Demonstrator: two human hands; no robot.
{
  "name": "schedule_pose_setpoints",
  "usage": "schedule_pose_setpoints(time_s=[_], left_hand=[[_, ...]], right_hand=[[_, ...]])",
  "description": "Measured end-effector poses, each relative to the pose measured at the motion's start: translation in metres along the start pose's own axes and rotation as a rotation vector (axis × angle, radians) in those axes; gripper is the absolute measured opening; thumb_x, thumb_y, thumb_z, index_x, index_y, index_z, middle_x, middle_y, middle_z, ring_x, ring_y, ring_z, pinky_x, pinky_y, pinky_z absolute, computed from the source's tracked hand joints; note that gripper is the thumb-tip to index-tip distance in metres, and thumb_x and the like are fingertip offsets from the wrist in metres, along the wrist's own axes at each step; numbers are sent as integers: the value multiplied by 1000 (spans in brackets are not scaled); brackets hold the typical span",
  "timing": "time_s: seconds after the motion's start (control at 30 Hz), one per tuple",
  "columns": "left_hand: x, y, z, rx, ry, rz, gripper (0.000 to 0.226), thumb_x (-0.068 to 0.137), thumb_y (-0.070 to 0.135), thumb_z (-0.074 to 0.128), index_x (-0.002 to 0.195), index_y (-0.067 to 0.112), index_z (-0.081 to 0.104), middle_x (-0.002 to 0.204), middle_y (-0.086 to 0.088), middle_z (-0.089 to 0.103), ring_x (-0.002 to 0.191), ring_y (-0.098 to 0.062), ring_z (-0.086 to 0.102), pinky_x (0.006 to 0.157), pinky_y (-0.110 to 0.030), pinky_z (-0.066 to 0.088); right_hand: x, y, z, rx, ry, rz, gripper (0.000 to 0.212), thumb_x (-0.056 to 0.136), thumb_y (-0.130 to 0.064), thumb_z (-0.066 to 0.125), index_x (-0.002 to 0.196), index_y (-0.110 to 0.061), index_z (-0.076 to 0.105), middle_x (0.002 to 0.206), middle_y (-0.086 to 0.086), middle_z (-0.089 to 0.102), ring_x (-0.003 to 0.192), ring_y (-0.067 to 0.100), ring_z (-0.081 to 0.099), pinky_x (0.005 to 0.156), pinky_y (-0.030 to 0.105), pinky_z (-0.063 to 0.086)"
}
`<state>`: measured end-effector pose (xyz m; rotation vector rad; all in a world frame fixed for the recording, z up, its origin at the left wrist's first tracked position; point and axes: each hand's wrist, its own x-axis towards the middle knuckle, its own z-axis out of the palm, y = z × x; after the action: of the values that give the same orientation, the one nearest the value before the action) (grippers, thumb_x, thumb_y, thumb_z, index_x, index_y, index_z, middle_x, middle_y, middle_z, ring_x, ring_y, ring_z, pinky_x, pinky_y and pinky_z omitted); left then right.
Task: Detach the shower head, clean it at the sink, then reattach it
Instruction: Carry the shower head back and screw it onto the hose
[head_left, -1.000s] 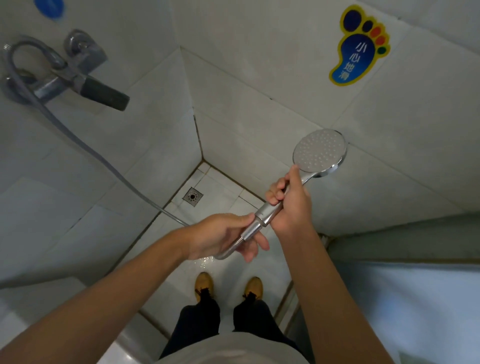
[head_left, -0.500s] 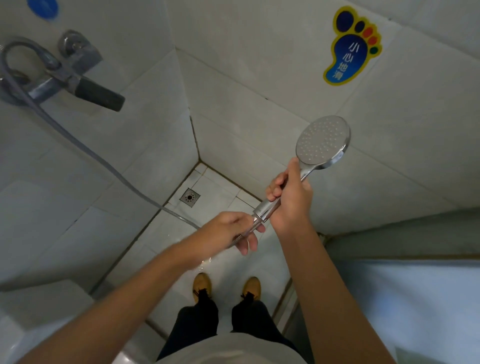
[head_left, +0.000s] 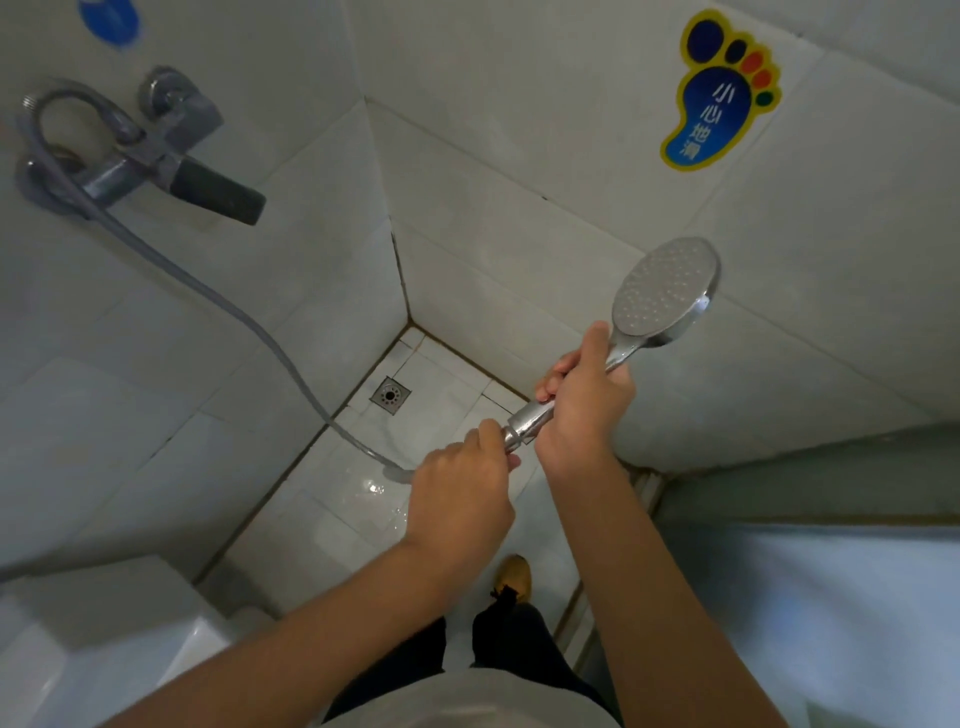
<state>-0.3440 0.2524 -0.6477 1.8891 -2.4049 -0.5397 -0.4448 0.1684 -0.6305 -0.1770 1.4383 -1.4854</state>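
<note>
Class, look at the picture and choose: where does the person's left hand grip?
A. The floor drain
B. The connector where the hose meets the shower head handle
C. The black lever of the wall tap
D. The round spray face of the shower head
B: the left hand pinches the hose connector at the base of the shower head handle, which the right hand holds.

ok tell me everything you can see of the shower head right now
The shower head is a handheld one: a round, flat, grey spray face dotted with nozzles, a shiny chrome rim and a chrome handle. It is held tilted, face toward the camera, before the tiled wall. The right hand grips its handle; the left hand grips the hose connector at its base.
</note>
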Motion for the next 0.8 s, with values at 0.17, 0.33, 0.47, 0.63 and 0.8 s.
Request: schedule_pose_setpoints(time_s=[0.17, 0.33, 0.47, 0.63, 0.8], left_hand=[[35, -35, -29, -1059, -637, -83, 47, 104, 40, 29, 111, 7, 61, 85, -6, 67, 73, -20, 64, 70, -29, 53], [44, -55, -20, -1423, -955, -40, 49, 104, 37, 28, 110, -1, 60, 75, -6, 56, 65, -18, 55, 72, -31, 48], [34, -31, -8, -809, -392, -109, 32, 103, 32, 39, 95, 9, 61, 72, -1, 61, 61, -16, 56, 63, -30, 47], [10, -4, 7, -275, 145, 30, 21, 96, 34, 55, 97, 15, 61, 77, 3, 66, 63, -11, 57, 60, -26, 45], [40, -37, -33, -1108, -637, -34, 47, 105, 37, 28, 114, 11, 66, 93, -6, 74, 91, -21, 67, 99, -37, 46]], right_hand=[[9, -2, -11, 21, -142, 93, 39, 100, -35, 56, 70, -13, 42, 55, 0, 36, 41, 11, 33, 39, 24, 33], [9, -1, -12, 104, -176, 169, 42, 100, -35, 54, 65, -15, 42, 54, -2, 35, 40, 8, 32, 37, 22, 32], [6, 3, -9, 21, -46, 28, 34, 100, -33, 55, 76, -12, 43, 54, 2, 36, 39, 13, 34, 39, 25, 36], [9, 0, -7, 16, -42, 3, 34, 99, -34, 56, 78, -12, 43, 53, 2, 37, 40, 13, 35, 40, 26, 37], [14, -7, -12, 70, -183, 83, 42, 101, -33, 54, 65, -14, 42, 53, -1, 36, 41, 10, 32, 38, 23, 32]])
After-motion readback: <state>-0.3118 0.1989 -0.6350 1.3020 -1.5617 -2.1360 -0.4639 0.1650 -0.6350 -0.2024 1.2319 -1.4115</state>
